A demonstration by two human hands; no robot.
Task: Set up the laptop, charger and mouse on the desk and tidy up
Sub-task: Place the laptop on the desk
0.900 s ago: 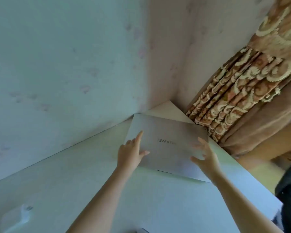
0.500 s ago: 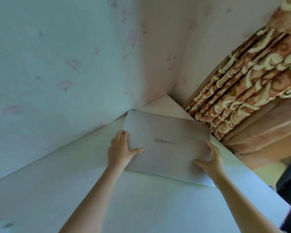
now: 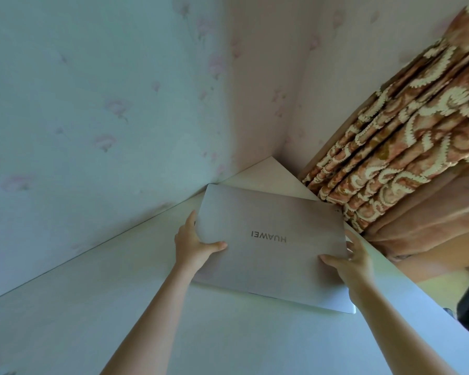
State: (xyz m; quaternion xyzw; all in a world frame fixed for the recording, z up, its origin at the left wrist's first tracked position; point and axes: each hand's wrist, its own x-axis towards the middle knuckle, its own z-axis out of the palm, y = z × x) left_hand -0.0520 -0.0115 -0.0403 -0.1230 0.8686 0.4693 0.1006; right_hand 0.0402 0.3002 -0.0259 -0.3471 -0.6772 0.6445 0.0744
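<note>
Both hands grip a closed silver laptop (image 3: 271, 239) by its side edges. The left hand (image 3: 194, 246) clasps the left edge, thumb on the lid; the right hand (image 3: 349, 262) clasps the right edge. Between them, the laptop sits in the far corner of the white desk (image 3: 119, 293), a patterned curtain (image 3: 395, 163) just beyond the right hand.

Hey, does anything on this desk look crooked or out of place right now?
The closed laptop sits askew, angled to the desk edges in the far corner. The left hand and right hand grip its sides. No damage shows.
</note>
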